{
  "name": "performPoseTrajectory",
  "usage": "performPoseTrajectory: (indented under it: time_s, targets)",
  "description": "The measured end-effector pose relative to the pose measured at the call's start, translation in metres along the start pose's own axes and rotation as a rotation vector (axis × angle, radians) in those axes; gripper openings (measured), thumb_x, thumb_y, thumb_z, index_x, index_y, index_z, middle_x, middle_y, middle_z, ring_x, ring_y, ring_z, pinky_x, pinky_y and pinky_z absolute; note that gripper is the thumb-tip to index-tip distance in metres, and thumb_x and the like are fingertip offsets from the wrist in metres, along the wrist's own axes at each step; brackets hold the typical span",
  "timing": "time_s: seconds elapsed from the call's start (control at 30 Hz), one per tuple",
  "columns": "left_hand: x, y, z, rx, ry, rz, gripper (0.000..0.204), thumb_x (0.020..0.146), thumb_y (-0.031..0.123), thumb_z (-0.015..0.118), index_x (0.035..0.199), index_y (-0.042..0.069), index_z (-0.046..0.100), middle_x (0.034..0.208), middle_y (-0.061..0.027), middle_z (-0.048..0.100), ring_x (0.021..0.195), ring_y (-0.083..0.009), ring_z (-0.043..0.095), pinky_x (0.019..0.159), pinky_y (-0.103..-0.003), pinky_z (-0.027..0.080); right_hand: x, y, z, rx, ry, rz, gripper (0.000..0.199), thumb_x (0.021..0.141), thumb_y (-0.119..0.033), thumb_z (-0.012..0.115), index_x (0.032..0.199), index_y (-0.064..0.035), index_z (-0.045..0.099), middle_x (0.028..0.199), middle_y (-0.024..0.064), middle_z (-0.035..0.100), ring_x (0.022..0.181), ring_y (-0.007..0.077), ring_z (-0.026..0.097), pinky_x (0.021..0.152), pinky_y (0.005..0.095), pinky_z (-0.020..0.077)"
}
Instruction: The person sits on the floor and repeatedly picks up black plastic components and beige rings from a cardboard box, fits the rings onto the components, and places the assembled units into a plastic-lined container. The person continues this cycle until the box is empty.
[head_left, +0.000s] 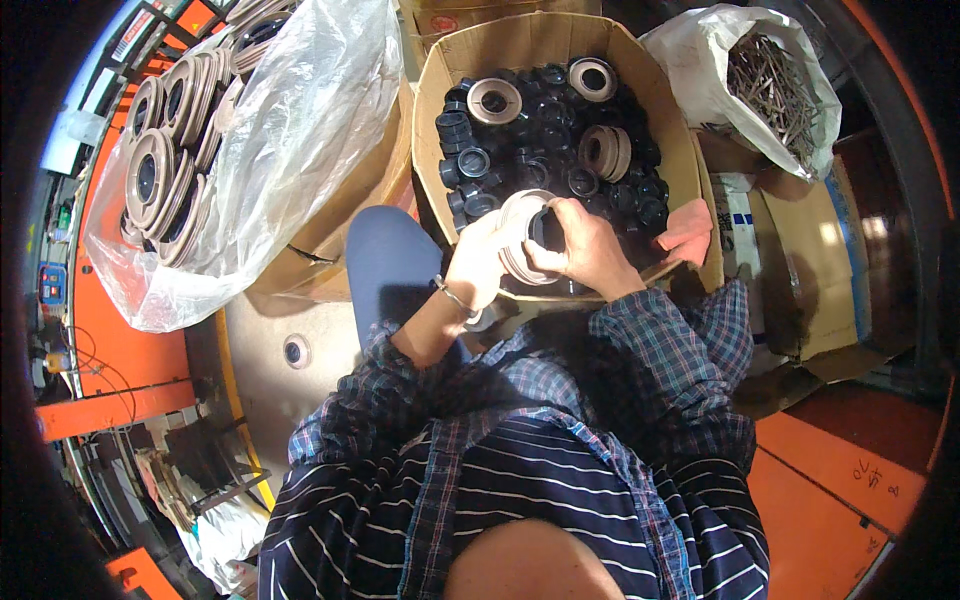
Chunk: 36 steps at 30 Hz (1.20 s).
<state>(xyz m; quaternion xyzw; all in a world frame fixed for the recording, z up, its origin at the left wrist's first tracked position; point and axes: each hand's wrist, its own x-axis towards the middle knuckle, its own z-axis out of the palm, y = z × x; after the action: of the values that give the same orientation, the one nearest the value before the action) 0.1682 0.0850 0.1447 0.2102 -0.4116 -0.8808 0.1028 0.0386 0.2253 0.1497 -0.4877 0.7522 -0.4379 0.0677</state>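
Left hand (476, 264): grasping beige rings (513, 236). Right hand (597, 248): pinching black cap (546, 231) at their bore; apparently mid-fitting or removal, next calling for steady counter-hold. Beyond grip: box (428, 135).

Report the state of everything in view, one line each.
Left hand: closed on beige rings.
Right hand: closed on black piece.
Cardboard box: open, filled with black caps.
Rings in box: lying atop caps.
Clear bag: open, ring stacks exposed.
White sack: open, metal strips showing.
Pink cloth: draped over box edge.
Floor ring: lying loose.
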Motion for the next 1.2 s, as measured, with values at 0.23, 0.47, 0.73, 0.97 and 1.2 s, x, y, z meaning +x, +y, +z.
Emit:
performPoseTrajectory:
  time_s: [0.23, 0.47, 0.73, 0.97, 1.2]
  targets:
    - [-0.003, 0.009, -0.014, 0.297, -0.107, -0.028, 0.033, 0.099, 0.022, 0.059, 0.124, 0.002, 0.063, 0.11, -0.0059, 0.069, 0.096, -0.0139, 0.067, 0.083, -0.028, 0.055, -0.004, -0.002, 0.003, -0.058, -0.151, -0.089, 0.063, 0.077, -0.041, 0.079, 0.117, 0.0028, 0.058, 0.101, 0.0216, 0.063, 0.087, 0.0377, 0.066, 0.075, 0.0424, 0.0546]
    - [0.002, 0.013, -0.023, 0.132, -0.056, -0.196, 0.03, 0.097, 0.018, 0.059, 0.119, 0.0, 0.066, 0.108, -0.0074, 0.07, 0.097, -0.0165, 0.068, 0.086, -0.03, 0.055, -0.005, -0.001, 0.002, -0.064, -0.202, -0.156, 0.065, 0.077, -0.041, 0.078, 0.12, 0.0034, 0.057, 0.103, 0.0213, 0.063, 0.091, 0.0371, 0.065, 0.078, 0.0416, 0.0541]
    - [-0.006, -0.005, 0.011, 0.41, 0.198, 0.128, 0.035, 0.098, 0.029, 0.063, 0.113, -0.002, 0.057, 0.095, -0.0073, 0.064, 0.085, -0.0133, 0.063, 0.075, -0.029, 0.053, 0.0, 0.005, 0.021, 0.099, 0.039, 0.237, 0.052, 0.081, -0.042, 0.075, 0.104, 0.0011, 0.057, 0.09, 0.0248, 0.067, 0.088, 0.0419, 0.068, 0.075, 0.0442, 0.054]
    - [-0.017, -0.017, 0.031, 0.937, -0.172, 0.43, 0.06, 0.093, 0.0, 0.057, 0.148, 0.001, 0.033, 0.133, -0.0226, 0.054, 0.1, -0.0271, 0.069, 0.093, -0.037, 0.052, -0.003, 0.017, 0.026, 1.252, 0.082, 0.825, 0.063, 0.102, -0.06, 0.037, 0.12, -0.0046, 0.059, 0.089, 0.0064, 0.069, 0.056, 0.0153, 0.058, 0.053, 0.0302, 0.0523]
    - [-0.013, -0.008, 0.009, 0.684, 0.123, 0.308, 0.035, 0.095, 0.018, 0.066, 0.121, 0.001, 0.051, 0.108, -0.0128, 0.065, 0.1, -0.0171, 0.061, 0.088, -0.033, 0.05, -0.003, 0.018, -0.001, 0.88, -0.199, 0.791, 0.072, 0.098, -0.067, 0.037, 0.08, -0.0025, 0.064, 0.065, 0.0086, 0.063, 0.041, 0.0167, 0.05, 0.043, 0.0307, 0.0442]
